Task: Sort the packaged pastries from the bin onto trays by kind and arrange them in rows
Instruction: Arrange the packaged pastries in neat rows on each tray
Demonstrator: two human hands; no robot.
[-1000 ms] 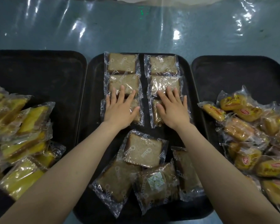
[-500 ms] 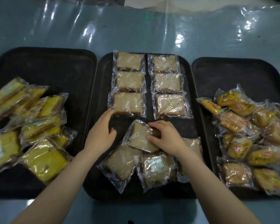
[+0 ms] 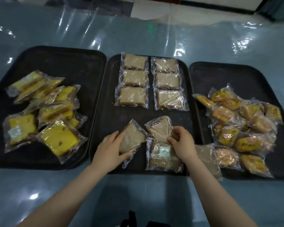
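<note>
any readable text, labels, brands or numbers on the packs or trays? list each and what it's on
None can be read.
Red oval logos on the yellow-printed round pastry packs: too blurred.
Pale ring-shaped print on the clear wrappers of the brown cake slices: a pattern, no legible letters.
Small square sachet inside the brown slice pack under the right hand: unreadable.
Yellow cake slice packs, black plastic trays: no text visible.

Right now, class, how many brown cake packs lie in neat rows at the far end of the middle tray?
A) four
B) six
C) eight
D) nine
B: the brown packs on the middle tray lie in two columns of three, making six; the packs nearer the hands are loose and not yet lined up.
</note>
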